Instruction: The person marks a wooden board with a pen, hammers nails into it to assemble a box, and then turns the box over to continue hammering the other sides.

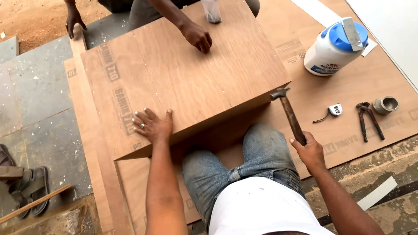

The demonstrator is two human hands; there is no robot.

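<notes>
Two hands of ours are at work: our left hand (151, 125) lies flat, fingers spread, on the plywood panel (183, 74) at frame centre, while our right hand (310, 150), lower right, wraps shut around the hammer (289, 114), its head touching the panel's right corner.

A carpentry work site on bare ground: plywood sheets (348, 100) on the floor, a glue jug (333, 50), pincers (369, 119), sandy dirt (39, 17)

- The brown plywood box (174, 82) is lying flat-topped across the frame's centre, under the left hand (152, 125).
- The wooden-handled hammer (289, 114) is tilting head-up at centre right, in the right hand (310, 150).
</notes>
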